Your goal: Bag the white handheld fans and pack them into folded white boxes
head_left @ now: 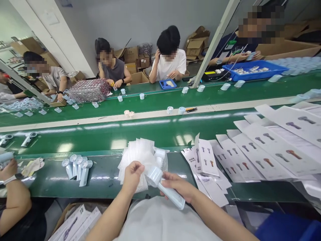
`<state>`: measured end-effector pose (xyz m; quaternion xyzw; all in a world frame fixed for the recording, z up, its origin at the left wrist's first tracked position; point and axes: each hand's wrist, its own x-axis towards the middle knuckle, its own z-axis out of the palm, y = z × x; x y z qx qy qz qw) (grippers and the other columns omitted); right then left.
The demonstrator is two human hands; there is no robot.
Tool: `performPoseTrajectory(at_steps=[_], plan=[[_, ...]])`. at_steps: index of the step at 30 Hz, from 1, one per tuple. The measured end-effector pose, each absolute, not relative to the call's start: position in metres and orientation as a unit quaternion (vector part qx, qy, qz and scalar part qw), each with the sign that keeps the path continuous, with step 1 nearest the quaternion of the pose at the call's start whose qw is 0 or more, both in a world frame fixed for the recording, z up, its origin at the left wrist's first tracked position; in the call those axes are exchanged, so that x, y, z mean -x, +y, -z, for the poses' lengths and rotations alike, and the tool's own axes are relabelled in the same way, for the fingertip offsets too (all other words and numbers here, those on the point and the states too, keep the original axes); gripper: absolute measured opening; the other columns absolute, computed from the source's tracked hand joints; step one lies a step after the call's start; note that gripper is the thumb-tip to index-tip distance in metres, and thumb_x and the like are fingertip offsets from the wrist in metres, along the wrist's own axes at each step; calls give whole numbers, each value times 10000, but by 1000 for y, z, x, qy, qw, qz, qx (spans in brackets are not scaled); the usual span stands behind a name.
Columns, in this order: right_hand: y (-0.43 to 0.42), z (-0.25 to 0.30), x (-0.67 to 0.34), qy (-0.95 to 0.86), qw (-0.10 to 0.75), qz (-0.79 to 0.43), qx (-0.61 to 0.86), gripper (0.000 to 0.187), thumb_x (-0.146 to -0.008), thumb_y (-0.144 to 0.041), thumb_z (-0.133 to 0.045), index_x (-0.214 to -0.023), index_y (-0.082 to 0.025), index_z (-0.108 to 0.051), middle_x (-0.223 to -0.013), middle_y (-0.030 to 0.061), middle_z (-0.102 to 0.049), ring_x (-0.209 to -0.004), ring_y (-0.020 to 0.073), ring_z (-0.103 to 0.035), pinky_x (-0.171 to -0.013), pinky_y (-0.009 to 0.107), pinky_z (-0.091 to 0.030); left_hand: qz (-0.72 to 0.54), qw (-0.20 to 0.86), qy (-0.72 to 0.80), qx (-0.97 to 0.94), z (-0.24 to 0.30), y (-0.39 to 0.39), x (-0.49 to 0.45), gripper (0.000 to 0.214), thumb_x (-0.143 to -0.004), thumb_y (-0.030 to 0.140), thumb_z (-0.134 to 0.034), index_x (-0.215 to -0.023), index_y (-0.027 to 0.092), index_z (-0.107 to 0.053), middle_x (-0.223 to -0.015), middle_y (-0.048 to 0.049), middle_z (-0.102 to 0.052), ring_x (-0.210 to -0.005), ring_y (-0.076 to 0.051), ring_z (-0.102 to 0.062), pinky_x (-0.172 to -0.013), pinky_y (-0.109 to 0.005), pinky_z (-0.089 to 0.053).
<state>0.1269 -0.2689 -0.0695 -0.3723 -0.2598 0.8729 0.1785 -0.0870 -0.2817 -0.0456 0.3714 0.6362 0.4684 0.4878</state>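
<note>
My right hand is wrapped around the handle of a light blue handheld fan, which is tilted with its round head up and to the left. My left hand pinches the edge of a clear plastic bubble bag beside the fan's head. How far the head is inside the bag, I cannot tell. Behind my left hand a fanned stack of white translucent bags lies on the bench. Another light blue fan in a bubble bag lies just behind the one I hold.
Several light blue fans lie to the left. Printed white boxes and many flat cartons cover the right side. A green conveyor belt runs behind, with co-workers across it. A co-worker's hand is at far left.
</note>
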Motion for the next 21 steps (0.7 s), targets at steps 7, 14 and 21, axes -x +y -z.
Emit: performPoseTrajectory(at_steps=[7,14,21], plan=[[-279,63,-118,-200,226,-855,422,521,-666,-387,-815,-1027,-204,-487,-805,36,-689,-638,210,-696,-513,294,-536,-408,347,524,-662,44,-307,94,117,-884,210,-528,-810,200,-618,-754,-22,-618,-700,-149,-570,-659,-255,-444],[-279,53,-127,-185,204,-856,437,693,-687,-346,-802,-1246,-251,-405,-782,9,-678,-629,195,-680,-526,286,-530,-434,210,510,-712,56,-299,60,115,-903,130,-451,-856,188,-539,-739,-22,-595,-660,-138,-556,-601,-250,-463],[-287,65,-129,-76,222,-846,480,315,-691,-185,-728,-919,-230,-515,-614,-50,-583,-506,143,-570,-492,263,-474,-250,124,263,-924,59,-314,45,219,-879,74,-372,-883,174,-567,-786,-59,-623,-741,-171,-560,-697,-303,-488]])
